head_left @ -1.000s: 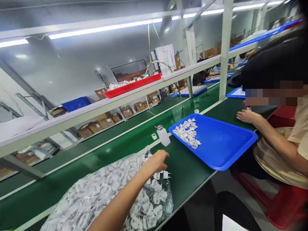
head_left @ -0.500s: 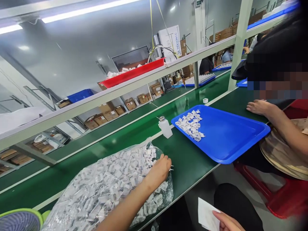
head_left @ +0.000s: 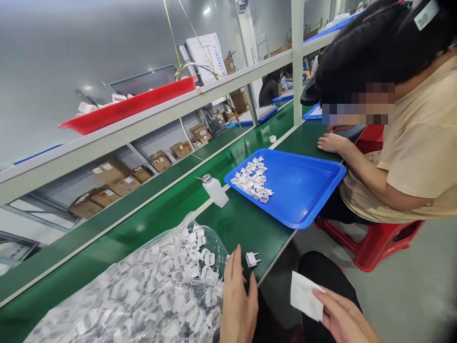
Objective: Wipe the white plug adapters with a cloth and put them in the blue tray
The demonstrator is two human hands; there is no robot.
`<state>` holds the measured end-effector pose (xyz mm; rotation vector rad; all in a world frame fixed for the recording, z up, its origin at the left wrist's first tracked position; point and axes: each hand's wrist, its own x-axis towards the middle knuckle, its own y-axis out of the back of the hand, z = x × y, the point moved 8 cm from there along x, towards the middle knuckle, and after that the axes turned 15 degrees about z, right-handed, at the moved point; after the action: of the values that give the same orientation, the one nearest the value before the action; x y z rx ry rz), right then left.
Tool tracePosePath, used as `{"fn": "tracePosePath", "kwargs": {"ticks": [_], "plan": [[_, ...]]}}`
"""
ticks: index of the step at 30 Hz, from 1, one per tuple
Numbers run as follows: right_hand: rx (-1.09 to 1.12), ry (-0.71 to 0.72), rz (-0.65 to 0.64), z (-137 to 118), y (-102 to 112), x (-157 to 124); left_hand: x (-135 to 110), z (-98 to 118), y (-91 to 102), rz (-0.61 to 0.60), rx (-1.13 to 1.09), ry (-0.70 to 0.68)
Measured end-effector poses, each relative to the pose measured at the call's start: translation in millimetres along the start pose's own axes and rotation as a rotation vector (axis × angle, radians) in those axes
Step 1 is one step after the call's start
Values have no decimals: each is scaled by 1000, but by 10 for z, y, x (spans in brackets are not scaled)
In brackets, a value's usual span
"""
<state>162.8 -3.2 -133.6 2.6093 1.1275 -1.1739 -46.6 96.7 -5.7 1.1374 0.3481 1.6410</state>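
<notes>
Moved since the earlier frame: left hand (head_left: 237, 300), from over the right end of the plastic bag (head_left: 190, 220) to that end's near edge; one white plug (head_left: 252, 259), then mostly hidden by that hand, now in full view.

- White plug: on the bench (head_left: 237, 224), right of the bag, apart from the fingers.
- Left hand: thumb and fingers apart, nothing seen in the grip; contact with the bag cannot be told.
- Right hand (head_left: 344, 312): well right of the bag, grip clamped on a white sheet (head_left: 306, 295), cloth or paper; pinched at one edge, probably to leave its face free.
- Bag: lying flat, filled with plugs, likely to keep them within reach.
- Bottle (head_left: 216, 191): upright, beyond the bag.
- Blue tray (head_left: 307, 190): beyond and right of the bag; plugs heaped at its left end, perhaps for easy reach.
</notes>
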Motion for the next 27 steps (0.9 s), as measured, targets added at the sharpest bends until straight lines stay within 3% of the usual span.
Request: {"fn": "tracePosePath", "kwargs": {"ticks": [3,6,8,10,12,15,20,27], "plan": [[-263,469,19,-359,-150,-36,-209,-92,38,138,-10,15],[-423,1018,106,-677,-481,-235,-357,-108,-70,138,30,-16],[-530,1356,71,-713,-809,-412,-395,-131,-158,92,72,-9],[-656,1574,-51,-590,-1117,-517,-406,-172,-259,-8,116,11],[-741,1671,-177,-425,-1295,-547,-418,-218,-355,-133,153,19],[-793,1723,-289,-269,-1339,-551,-434,-267,-419,-238,194,9],[-909,1832,-420,-238,-1347,-621,-419,-261,-402,-265,212,6],[-908,1789,-421,-425,-1483,-635,-349,-198,-326,-283,185,23]]}}
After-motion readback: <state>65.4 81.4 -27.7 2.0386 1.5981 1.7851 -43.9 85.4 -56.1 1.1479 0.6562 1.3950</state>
